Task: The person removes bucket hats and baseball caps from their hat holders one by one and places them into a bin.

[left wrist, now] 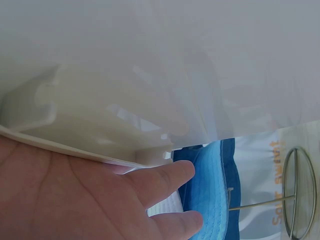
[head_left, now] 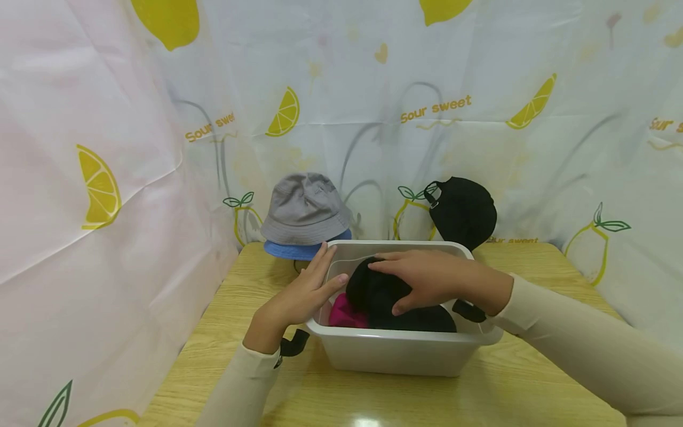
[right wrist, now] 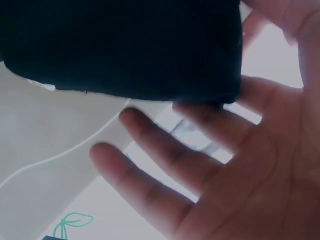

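A white plastic bin stands on the table with a black hat and a magenta cloth item inside. My left hand lies along the bin's left rim, fingers extended; in the left wrist view the palm is right at the rim. Over the bin, my right hand reaches onto the black hat with fingers spread and thumb apart. Close up in the right wrist view, the dark fabric overlaps some fingers, while other fingers extend past its edge.
Behind the bin at left, a grey bucket hat sits over a blue hat. A wire stand shows beneath them. At back right hangs a black cap. Lemon-print cloth encloses the wooden table.
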Action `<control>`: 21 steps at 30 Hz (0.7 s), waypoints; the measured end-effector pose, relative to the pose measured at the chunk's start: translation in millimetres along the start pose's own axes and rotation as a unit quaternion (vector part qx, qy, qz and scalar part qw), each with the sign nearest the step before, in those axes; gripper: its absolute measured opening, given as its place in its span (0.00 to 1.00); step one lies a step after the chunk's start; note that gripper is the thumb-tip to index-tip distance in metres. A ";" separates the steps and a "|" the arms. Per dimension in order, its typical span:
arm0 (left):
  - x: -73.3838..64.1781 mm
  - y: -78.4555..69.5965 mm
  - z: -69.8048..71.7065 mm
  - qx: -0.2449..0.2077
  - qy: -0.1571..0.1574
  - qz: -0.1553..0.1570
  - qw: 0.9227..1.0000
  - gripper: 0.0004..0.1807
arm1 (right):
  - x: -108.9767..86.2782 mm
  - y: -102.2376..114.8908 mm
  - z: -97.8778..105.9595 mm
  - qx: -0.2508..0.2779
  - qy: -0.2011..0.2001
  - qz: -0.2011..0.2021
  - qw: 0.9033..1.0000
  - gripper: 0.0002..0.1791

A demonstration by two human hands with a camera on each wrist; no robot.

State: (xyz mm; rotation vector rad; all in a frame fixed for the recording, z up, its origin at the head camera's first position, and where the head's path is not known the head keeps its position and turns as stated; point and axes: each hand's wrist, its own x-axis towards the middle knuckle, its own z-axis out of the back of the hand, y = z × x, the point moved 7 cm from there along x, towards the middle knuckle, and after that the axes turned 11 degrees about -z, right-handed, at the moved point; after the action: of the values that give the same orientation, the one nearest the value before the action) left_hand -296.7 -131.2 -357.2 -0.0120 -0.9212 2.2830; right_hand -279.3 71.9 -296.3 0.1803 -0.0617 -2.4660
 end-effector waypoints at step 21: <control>1.2 2.3 -0.4 0.003 0.004 -0.002 1.000 0.45 | 24.9 -10.3 -16.1 0.069 0.114 0.084 0.988 0.63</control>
State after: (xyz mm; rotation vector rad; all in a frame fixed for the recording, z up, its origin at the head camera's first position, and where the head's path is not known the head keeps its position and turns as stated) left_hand -298.8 -131.5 -358.6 -0.0155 -0.9093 2.2803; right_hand -302.6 64.6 -316.0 0.4958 -0.1426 -2.2594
